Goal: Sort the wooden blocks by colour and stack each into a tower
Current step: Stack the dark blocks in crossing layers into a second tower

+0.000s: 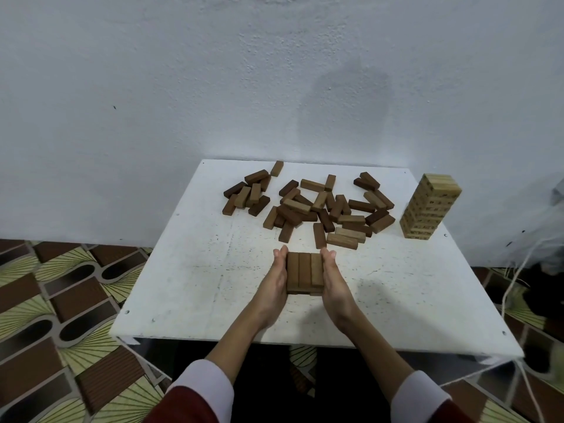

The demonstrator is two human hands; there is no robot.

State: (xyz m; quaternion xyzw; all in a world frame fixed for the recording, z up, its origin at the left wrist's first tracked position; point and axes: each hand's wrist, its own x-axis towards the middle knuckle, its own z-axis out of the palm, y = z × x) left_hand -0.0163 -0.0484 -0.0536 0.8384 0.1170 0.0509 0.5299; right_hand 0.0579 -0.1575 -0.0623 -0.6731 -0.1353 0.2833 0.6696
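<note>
Both hands, left hand [272, 282] and right hand [335, 282], press flat-fingered against the low mid-brown wooden block stack [305, 272] near the front of the white square table [195, 270]. Uneven squeeze could skew the layers, I reckon.

Bare table [195, 279] left and right of centre; loose blocks [311, 206] beyond, pale tower [428, 207] far right.

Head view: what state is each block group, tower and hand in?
Pale tower: standing upright at the table's far right.
Brown stack: low, three blocks across on top.
Loose brown blocks: scattered, some overlapping.
Left hand: fingers straight, pressing the stack's side.
Right hand: same, on the opposite side.
</note>
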